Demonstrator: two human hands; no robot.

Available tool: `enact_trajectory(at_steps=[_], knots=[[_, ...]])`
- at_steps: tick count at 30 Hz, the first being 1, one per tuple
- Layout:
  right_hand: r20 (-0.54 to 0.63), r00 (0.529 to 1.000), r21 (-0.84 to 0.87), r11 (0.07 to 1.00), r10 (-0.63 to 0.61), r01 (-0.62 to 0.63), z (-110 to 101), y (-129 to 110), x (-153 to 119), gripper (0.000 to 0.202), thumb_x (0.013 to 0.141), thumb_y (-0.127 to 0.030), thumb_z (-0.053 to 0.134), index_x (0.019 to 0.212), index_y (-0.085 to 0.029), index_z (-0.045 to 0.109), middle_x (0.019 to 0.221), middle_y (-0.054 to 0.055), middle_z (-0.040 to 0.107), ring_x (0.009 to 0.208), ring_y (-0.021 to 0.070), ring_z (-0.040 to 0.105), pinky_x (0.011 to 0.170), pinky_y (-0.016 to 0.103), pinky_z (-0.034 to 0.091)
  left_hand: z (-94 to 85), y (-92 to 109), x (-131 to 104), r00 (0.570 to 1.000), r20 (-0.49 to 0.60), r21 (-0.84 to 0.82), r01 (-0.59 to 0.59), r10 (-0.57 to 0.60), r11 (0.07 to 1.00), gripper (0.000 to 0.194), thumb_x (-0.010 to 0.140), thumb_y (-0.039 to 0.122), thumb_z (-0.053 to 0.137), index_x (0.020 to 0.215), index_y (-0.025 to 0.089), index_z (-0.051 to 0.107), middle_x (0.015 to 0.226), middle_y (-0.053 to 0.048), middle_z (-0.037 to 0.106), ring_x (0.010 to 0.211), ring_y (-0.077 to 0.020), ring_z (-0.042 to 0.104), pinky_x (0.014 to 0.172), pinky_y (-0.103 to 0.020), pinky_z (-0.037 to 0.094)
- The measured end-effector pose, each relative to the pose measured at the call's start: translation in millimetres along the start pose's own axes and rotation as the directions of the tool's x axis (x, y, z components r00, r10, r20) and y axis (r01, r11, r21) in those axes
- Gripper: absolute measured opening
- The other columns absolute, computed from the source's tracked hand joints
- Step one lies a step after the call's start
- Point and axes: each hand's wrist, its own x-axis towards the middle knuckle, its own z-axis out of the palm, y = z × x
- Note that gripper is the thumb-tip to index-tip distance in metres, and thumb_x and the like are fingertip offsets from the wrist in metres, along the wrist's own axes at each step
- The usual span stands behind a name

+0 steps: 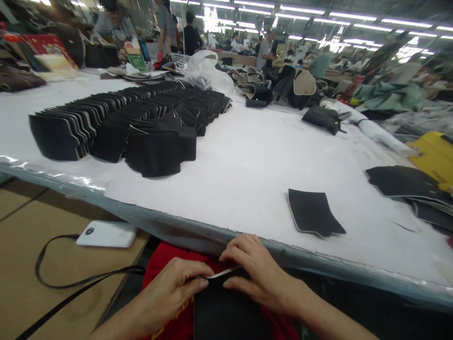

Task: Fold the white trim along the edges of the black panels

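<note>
Between my hands, below the table's front edge, is a black leather piece (226,311) with a pale cut edge facing up. My left hand (177,283) pinches that edge between thumb and fingers. On the right, my right hand (255,269) curls over the same edge, thumb below and fingers above, closed around it. Red cloth (170,257) with yellow marks lies beneath the piece. A single black leather piece (313,212) rests flat on the table, ahead and to the right of my right hand.
Long rows of overlapping black leather pieces (152,151) cover the table's left side. More dark pieces (403,182) lie at the right by a yellow item (433,156). A white phone (108,233) and black strap (71,288) are at lower left. Several people work farther back.
</note>
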Motion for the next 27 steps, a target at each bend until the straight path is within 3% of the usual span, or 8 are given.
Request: enact_trajectory(at_steps=[2,6,12,18,22,27], knots=[[0.053,0.998,-0.009,1.0,-0.027,0.028,-2.5,0.4,0.2,0.033,0.087,-0.04,0.067,0.113,-0.022,0.056,0.11,0.002,0.06,0.103,0.0177,0.05,0.09,0.033,0.029,-0.4,3.5,0.6,1.0,0.01,0.006,-0.005,0.005,1.0,0.029,0.091,0.037,0.049,0.091,0.02,0.073,0.079,0.002,0.065,0.076,-0.0137,0.055,0.068,-0.021,0.036],[0.113,0.993,-0.039,0.998,-0.038,0.043,1.0,1.2,1.4,0.026,0.088,-0.04,0.066,0.107,-0.023,0.062,0.099,0.0,0.064,0.094,0.015,0.053,0.087,0.032,0.027,1.3,7.7,0.2,1.0,0.006,0.015,-0.018,0.018,1.0,0.025,0.091,0.033,0.05,0.094,0.023,0.073,0.089,0.003,0.07,0.085,-0.0143,0.06,0.076,-0.02,0.039],[0.112,0.993,-0.006,0.999,-0.034,0.035,12.9,3.4,0.8,0.011,0.09,-0.03,0.064,0.093,-0.02,0.064,0.086,-0.001,0.063,0.088,0.0124,0.053,0.084,0.031,0.027,7.7,5.8,-4.4,0.998,-0.042,0.13,-0.04,0.046,0.991,0.024,0.093,0.028,0.047,0.097,0.027,0.071,0.095,0.004,0.071,0.09,-0.0127,0.062,0.079,-0.019,0.039],[0.104,0.994,0.041,0.999,-0.023,0.019,19.7,6.5,1.4,0.014,0.092,-0.028,0.06,0.087,-0.016,0.065,0.081,0.0,0.062,0.084,0.0123,0.054,0.082,0.03,0.029,15.2,7.7,-0.2,0.996,-0.062,0.274,-0.04,0.059,0.961,0.021,0.091,0.023,0.047,0.085,0.023,0.067,0.084,0.003,0.065,0.085,-0.0134,0.057,0.075,-0.023,0.035],[0.079,0.997,0.104,0.994,0.009,-0.017,22.7,9.6,-0.7,0.014,0.09,-0.027,0.063,0.083,-0.016,0.064,0.079,0.0,0.061,0.083,0.0124,0.055,0.083,0.03,0.03,21.0,5.9,6.0,0.997,-0.077,0.186,-0.017,0.032,0.982,0.016,0.087,0.027,0.053,0.078,0.019,0.063,0.081,0.002,0.062,0.082,-0.0141,0.056,0.072,-0.024,0.034],[0.094,0.967,0.357,0.899,0.235,-0.253,20.6,17.8,-9.0,0.012,0.079,-0.027,0.074,0.081,-0.018,0.066,0.082,-0.004,0.062,0.08,0.011,0.055,0.078,0.025,0.035,19.7,-1.1,9.7,0.999,-0.046,-0.016,0.027,-0.028,0.999,0.019,0.084,0.034,0.058,0.076,0.019,0.064,0.074,0.004,0.06,0.071,-0.0124,0.053,0.064,-0.023,0.033]])
